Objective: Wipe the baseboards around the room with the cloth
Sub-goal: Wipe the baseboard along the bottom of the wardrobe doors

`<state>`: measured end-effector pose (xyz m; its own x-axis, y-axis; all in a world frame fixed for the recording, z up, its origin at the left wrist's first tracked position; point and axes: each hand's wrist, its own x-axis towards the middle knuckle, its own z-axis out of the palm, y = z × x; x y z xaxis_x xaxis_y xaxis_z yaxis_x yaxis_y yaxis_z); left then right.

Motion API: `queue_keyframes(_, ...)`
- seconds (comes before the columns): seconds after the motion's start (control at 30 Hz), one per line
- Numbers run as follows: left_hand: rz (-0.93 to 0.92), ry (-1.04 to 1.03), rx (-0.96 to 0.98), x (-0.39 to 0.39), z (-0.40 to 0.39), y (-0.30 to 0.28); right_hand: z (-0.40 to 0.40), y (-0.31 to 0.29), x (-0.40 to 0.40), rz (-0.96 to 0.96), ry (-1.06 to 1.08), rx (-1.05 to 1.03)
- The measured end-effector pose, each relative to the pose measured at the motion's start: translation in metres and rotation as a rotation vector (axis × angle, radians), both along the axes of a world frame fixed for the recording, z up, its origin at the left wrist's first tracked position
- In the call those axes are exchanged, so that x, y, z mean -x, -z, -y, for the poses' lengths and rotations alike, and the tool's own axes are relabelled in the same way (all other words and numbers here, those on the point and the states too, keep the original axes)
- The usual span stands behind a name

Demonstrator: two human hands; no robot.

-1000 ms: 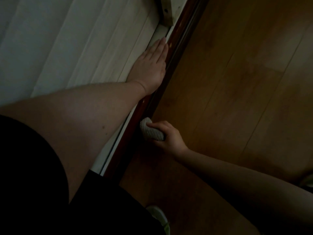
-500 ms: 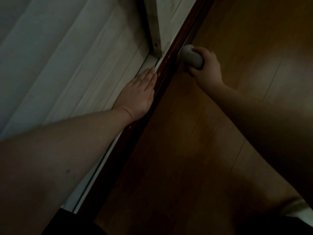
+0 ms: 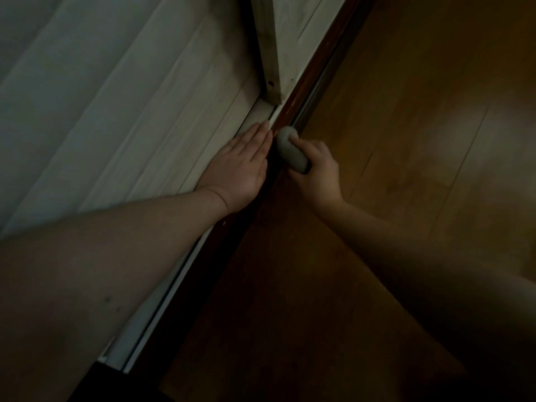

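Pale panelled wall (image 3: 95,91) seen at left, whitish upright post (image 3: 268,50) set against it, perhaps a door frame, wood plank floor (image 3: 406,169) lit dimly at right

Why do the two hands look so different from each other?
The left hand lies flat, fingers straight, resting on the pale wall panel; the right hand curls around the cloth. The left holds nothing; the right presses the cloth against the dark baseboard. Both are bare, side by side.
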<state>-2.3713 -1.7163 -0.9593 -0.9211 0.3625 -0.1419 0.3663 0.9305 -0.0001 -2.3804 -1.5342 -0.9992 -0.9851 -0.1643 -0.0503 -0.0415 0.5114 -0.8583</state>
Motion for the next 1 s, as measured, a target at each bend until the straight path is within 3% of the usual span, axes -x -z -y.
queue_keyframes(0.33,0.031,-0.012,0.067,0.001,-0.001,-0.001,0.045,0.011,-0.124,0.152,-0.127,0.128)
queue_keyframes(0.63,0.035,-0.004,0.08,0.0,0.0,-0.003,0.062,0.006,-0.184,0.229,-0.296,0.157)
queue_keyframes(0.77,0.039,-0.008,0.076,-0.001,0.001,-0.005,0.05,0.008,-0.17,0.17,-0.469,0.102)
queue_keyframes(0.9,0.034,-0.014,0.065,-0.001,0.001,-0.003,0.034,0.01,-0.143,0.073,-0.831,0.015)
queue_keyframes(1.0,0.024,-0.014,0.061,0.001,0.003,0.002,0.017,0.01,-0.105,0.021,-0.85,-0.059)
